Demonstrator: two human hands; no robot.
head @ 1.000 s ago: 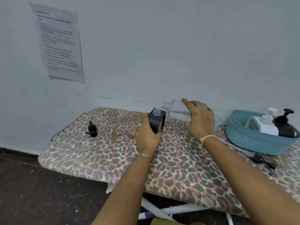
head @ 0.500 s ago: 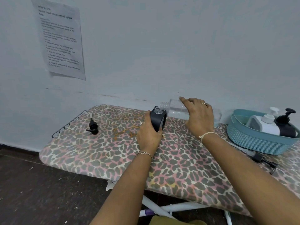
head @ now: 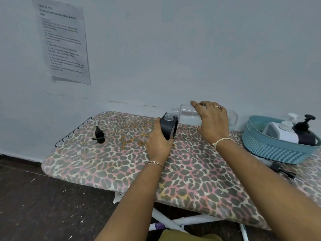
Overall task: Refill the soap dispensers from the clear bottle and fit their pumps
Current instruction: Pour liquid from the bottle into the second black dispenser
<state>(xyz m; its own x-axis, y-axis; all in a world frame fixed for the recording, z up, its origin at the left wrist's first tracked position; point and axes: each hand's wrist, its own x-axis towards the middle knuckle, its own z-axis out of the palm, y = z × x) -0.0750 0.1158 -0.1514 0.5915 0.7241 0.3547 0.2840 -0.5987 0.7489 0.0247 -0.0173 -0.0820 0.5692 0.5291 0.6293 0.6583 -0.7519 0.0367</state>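
The left grip [head: 159, 141] wraps the black dispenser [head: 169, 126], tilted over the board [head: 191, 171]. The right grip [head: 213, 120] curls over the clear bottle [head: 186, 114], which is held level with its mouth just beside the dispenser's open neck. Both necks look narrow, so tipping while misaligned would likely spill soap onto the board.

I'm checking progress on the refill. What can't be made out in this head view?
All in the head view:
- Black dispenser fill level: opaque body, and the left hand grips its lower part.
- Clear bottle middle: covered by the right hand.
- White dispenser base: behind the basket wall.
- Wall sheet small print: blurred.
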